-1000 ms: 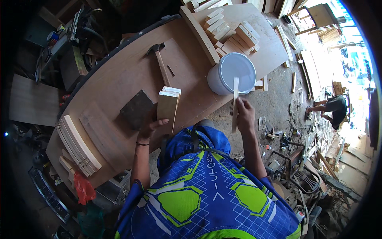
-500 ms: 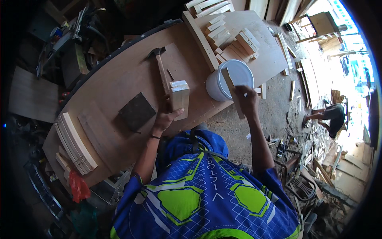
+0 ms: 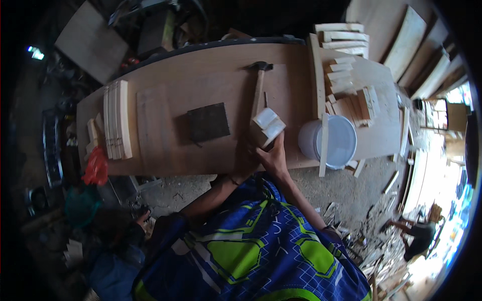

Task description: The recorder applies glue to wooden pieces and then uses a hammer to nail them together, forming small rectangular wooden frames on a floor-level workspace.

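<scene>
Cluttered workshop ground lay around the long brown wooden tabletop (image 3: 201, 85). On it stood a white plastic bucket (image 3: 337, 141) with a pale wooden stick (image 3: 323, 145) across its rim, then a dark square pad (image 3: 208, 122) and a wooden-handled hammer (image 3: 259, 85). Near the front edge, the right hand (image 3: 273, 155) and left hand (image 3: 246, 159) both clasped the small pale wooden blocks (image 3: 266, 128).

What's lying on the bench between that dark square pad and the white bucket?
In the head view, between the dark square pad and the white bucket lie a hammer and the small wooden blocks both hands grip.
</scene>
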A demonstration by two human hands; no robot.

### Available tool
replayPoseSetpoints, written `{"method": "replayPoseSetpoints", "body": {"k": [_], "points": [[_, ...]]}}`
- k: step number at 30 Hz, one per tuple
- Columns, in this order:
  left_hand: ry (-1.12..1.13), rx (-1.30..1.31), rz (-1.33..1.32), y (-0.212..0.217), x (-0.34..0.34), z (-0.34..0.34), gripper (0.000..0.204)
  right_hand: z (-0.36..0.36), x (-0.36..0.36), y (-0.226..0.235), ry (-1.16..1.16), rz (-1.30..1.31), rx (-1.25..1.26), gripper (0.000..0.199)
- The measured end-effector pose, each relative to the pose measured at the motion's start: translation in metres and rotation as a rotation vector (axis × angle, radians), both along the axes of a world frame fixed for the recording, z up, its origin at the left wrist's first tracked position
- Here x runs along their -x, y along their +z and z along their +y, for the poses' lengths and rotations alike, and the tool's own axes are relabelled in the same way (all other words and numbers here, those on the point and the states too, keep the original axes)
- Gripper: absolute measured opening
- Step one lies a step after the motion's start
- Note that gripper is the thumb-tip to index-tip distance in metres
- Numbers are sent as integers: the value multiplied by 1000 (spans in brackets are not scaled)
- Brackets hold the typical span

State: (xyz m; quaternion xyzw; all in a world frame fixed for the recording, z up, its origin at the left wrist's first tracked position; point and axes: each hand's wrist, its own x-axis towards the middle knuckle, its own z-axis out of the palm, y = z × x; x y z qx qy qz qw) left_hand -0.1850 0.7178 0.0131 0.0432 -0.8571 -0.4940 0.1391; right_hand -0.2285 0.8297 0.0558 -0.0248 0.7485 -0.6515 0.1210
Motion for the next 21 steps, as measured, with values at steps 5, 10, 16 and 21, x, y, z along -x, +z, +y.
{"method": "replayPoseSetpoints", "body": {"k": [5,10,16,21], "points": [[-173,-183,-1,23,5,-16,85,14,30,-6,133,-237,227,57],[-265,-831,-427,29,0,-49,81,13,59,-13,377,-213,-54,70],[-147,-1620,-345,12,-15,-95,63,-3,130,-84,-175,184,-1057,97],[108,-1340,-413,-24,-17,-146,60,-20,124,-142,-293,401,-1226,86]]}}
